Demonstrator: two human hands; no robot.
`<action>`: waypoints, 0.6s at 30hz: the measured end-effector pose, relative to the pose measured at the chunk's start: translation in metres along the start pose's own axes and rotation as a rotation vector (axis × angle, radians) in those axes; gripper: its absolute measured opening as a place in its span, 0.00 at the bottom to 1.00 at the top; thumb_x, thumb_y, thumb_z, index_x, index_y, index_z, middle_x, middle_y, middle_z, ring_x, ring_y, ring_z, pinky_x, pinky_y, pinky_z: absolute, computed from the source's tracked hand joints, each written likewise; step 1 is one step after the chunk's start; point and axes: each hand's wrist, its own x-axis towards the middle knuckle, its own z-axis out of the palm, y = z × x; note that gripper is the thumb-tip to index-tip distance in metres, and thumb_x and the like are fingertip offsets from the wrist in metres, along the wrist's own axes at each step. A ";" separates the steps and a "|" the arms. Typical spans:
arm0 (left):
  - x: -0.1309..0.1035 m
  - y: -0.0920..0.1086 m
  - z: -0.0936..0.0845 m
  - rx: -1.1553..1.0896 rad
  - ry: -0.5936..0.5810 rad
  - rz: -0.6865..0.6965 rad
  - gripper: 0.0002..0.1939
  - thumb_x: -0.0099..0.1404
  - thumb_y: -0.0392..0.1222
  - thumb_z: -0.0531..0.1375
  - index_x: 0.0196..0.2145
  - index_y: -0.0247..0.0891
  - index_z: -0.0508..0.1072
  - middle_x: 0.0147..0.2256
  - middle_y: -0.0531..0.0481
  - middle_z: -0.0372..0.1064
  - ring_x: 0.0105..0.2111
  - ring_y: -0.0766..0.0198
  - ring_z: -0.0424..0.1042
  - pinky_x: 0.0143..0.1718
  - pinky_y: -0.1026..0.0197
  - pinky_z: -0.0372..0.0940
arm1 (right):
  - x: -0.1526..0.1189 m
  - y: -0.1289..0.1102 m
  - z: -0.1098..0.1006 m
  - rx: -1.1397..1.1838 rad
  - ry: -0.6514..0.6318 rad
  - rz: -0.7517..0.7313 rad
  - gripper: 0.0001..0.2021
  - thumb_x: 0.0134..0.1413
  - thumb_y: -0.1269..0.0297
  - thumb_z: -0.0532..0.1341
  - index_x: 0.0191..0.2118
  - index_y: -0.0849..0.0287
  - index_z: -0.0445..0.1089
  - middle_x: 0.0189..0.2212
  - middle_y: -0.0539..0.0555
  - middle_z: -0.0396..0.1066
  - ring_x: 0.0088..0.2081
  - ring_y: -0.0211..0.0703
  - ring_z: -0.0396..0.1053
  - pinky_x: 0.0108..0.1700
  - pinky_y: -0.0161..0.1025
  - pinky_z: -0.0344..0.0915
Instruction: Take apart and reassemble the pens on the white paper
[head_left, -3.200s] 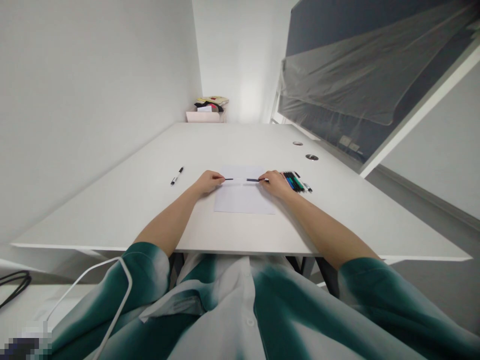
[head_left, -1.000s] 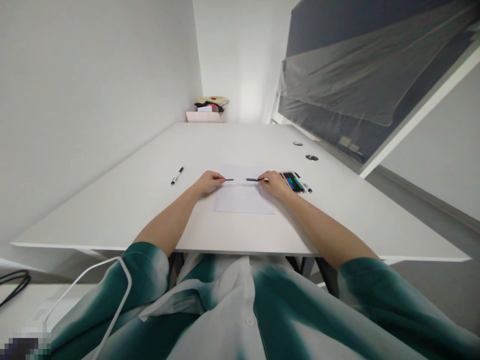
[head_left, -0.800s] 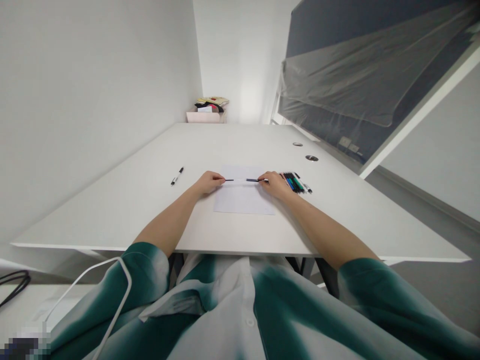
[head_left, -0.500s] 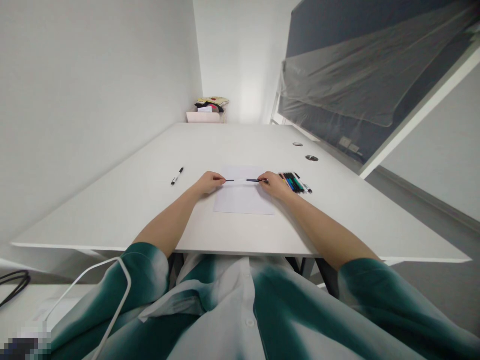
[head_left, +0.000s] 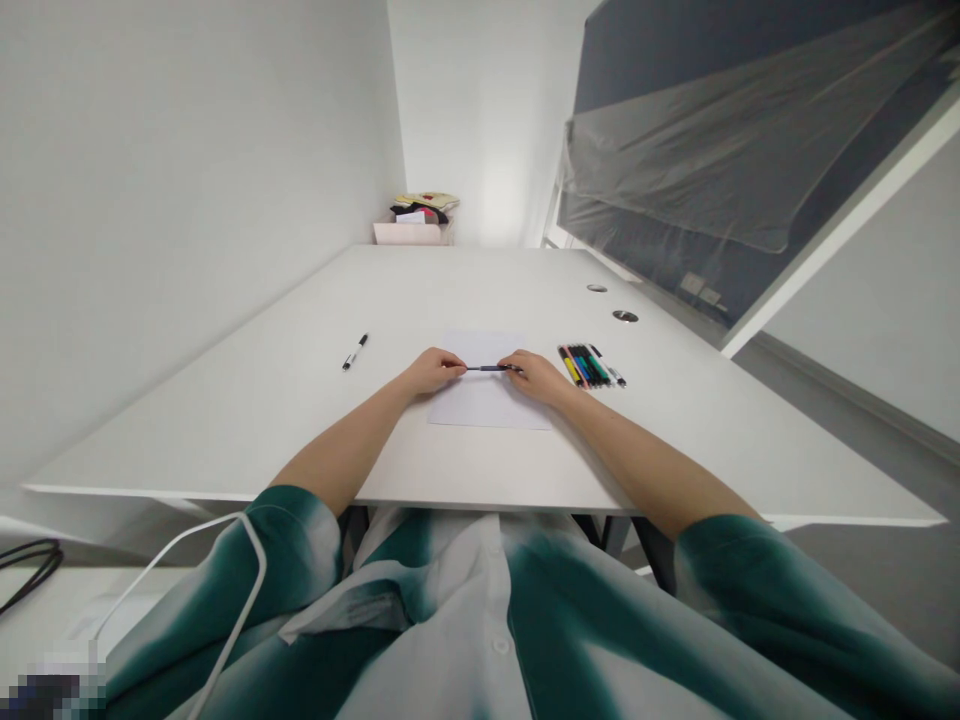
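Over the white sheet of paper (head_left: 487,405), my left hand (head_left: 437,370) pinches a thin dark pen part (head_left: 472,369), slim like a refill. My right hand (head_left: 534,374) grips a dark blue pen barrel (head_left: 492,368), its far end partly covered by the fingers. The two pieces lie in one line and appear to meet between my hands; how far one sits inside the other is too small to tell. Right of my right hand lies a row of several coloured pens (head_left: 585,367). A white pen with black ends (head_left: 355,352) rests alone at the left.
The white table (head_left: 480,470) has its near edge against my body. Two round metal table fittings (head_left: 625,316) sit at the right. A pink box (head_left: 409,234) of cloth items stands past the far edge. A plastic-covered dark panel (head_left: 675,150) rises at the right.
My hands have moved toward each other and slightly nearer to me. The thin pen part and the pen barrel, apart before, now line up end to end. The row of pens is now uncovered.
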 end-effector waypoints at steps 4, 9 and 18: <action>0.000 0.004 0.007 0.007 0.006 0.016 0.14 0.56 0.44 0.61 0.35 0.35 0.81 0.34 0.46 0.78 0.37 0.58 0.72 0.44 0.57 0.64 | 0.000 -0.007 0.004 -0.010 -0.016 -0.017 0.16 0.59 0.72 0.54 0.49 0.59 0.74 0.43 0.58 0.74 0.42 0.43 0.71 0.46 0.37 0.63; 0.001 0.007 0.014 0.005 0.023 0.022 0.15 0.57 0.44 0.60 0.38 0.36 0.81 0.36 0.46 0.78 0.38 0.58 0.72 0.45 0.58 0.64 | -0.001 -0.011 0.003 0.007 -0.022 -0.036 0.15 0.58 0.71 0.56 0.48 0.61 0.74 0.43 0.58 0.75 0.42 0.43 0.71 0.46 0.37 0.63; 0.001 0.006 0.017 -0.148 -0.022 0.001 0.18 0.57 0.41 0.60 0.44 0.33 0.79 0.36 0.45 0.77 0.37 0.60 0.72 0.44 0.57 0.65 | 0.000 -0.011 0.003 -0.010 0.010 0.037 0.15 0.56 0.70 0.58 0.49 0.61 0.72 0.45 0.59 0.75 0.42 0.45 0.72 0.47 0.38 0.64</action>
